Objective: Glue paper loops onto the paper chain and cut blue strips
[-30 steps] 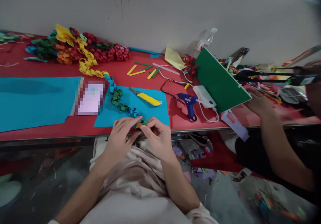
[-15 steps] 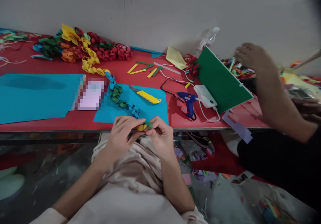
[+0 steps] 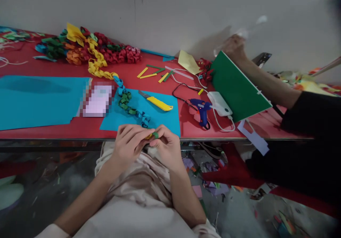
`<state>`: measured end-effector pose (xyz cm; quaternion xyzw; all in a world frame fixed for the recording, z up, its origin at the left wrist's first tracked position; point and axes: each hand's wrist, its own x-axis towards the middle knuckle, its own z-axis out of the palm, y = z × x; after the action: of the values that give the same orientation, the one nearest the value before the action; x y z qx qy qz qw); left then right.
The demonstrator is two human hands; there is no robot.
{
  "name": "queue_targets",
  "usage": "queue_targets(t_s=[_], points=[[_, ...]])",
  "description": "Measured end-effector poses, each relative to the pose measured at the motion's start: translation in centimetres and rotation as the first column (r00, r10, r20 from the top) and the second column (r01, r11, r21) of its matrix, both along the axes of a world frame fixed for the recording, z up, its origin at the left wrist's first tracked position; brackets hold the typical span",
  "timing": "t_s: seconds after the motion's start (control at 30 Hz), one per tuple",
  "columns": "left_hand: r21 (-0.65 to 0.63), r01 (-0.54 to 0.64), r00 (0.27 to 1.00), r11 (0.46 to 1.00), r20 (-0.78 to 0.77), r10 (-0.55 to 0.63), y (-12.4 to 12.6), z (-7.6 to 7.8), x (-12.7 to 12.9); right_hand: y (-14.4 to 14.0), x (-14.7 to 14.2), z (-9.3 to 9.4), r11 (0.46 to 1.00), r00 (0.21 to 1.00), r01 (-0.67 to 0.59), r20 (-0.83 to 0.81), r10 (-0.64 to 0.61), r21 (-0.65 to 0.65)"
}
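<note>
My left hand [image 3: 130,142] and my right hand [image 3: 165,146] meet at the near edge of the red table [image 3: 66,129]. Together they pinch the end of a paper chain [image 3: 130,104], where small yellow and green paper strips [image 3: 152,135] show between my fingertips. The chain runs back across a blue paper sheet [image 3: 162,119] as blue and green links, then yellow links, to a heap of coloured paper chains [image 3: 87,49] by the wall. My fingers hide most of the strips.
A yellow utility knife [image 3: 157,103] lies on the blue sheet. A blue glue gun [image 3: 201,110], white charger [image 3: 219,103] and green board [image 3: 237,85] lie to the right. Another person's arm [image 3: 266,83] reaches over the board toward the wall. A large blue sheet [image 3: 37,101] lies left.
The other person's hand has moved left and back to the wall beyond the green board and lifted a clear bottle. My hands stay at the table edge, fingers shifting slightly on the strips.
</note>
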<state>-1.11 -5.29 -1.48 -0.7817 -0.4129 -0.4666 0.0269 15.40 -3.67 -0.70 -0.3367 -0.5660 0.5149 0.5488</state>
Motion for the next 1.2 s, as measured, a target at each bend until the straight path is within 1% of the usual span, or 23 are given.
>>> queue_targets(t_s=[0.07,0.13,0.2,0.37,0.43,0.5,0.6,0.67,0.8,0.87,0.97,1.1,1.2], points=[[-0.033,0.001,1.0,0.999,-0.019,-0.002,-0.1,-0.2,-0.1,-0.1,-0.1,-0.1,0.997,0.999,0.04,0.023,-0.041,0.062],[-0.036,0.009,1.0,0.999,-0.022,-0.01,-0.1,-0.4,-0.2,-0.1,-0.1,-0.1,0.994,0.998,0.052,0.038,-0.055,0.095],[-0.024,0.018,1.0,1.0,-0.011,-0.018,0.0,-0.3,-0.1,-0.2,-0.1,-0.1,0.995,0.997,0.05,0.047,-0.054,0.088],[-0.005,0.01,1.0,1.0,0.03,-0.01,0.1,0.2,0.2,-0.2,-0.2,-0.1,0.999,0.999,0.038,0.01,-0.038,0.006],[0.004,0.025,0.999,1.0,0.038,-0.025,0.1,0.1,0.3,-0.3,-0.1,-0.1,0.998,0.999,0.049,-0.008,-0.049,0.027],[-0.039,0.063,0.997,0.997,0.053,-0.061,0.1,-0.1,0.3,-0.4,0.0,-0.1,0.996,0.998,0.061,-0.003,-0.061,0.068],[-0.169,0.11,0.993,0.979,0.062,-0.101,0.3,-0.5,0.2,-0.6,0.2,0.4,0.993,0.997,0.075,0.025,-0.078,0.092],[-0.193,0.124,0.992,0.973,0.036,-0.119,0.7,-0.4,-0.1,-0.7,0.3,0.7,0.992,0.996,0.087,0.02,-0.089,0.09],[-0.088,0.121,0.993,0.989,-0.002,-0.121,1.9,0.5,-1.1,-0.6,0.6,0.9,0.991,0.992,0.115,-0.06,-0.111,0.065],[-0.079,0.115,0.993,0.99,-0.029,-0.118,2.4,1.0,-1.5,-0.5,0.9,0.7,0.99,0.988,0.129,-0.097,-0.123,0.053],[-0.132,0.11,0.988,0.985,-0.093,-0.122,3.1,1.3,-2.0,-0.2,1.5,0.5,0.988,0.981,0.15,-0.133,-0.143,0.044],[-0.179,0.079,0.983,0.981,-0.149,-0.107,3.7,1.4,-2.3,0.5,2.2,0.2,0.983,0.975,0.182,-0.132,-0.178,0.022],[-0.262,0.104,0.965,0.96,-0.207,-0.161,4.1,1.5,-2.7,1.2,2.8,-0.1,0.979,0.972,0.204,-0.125,-0.201,0.014]])
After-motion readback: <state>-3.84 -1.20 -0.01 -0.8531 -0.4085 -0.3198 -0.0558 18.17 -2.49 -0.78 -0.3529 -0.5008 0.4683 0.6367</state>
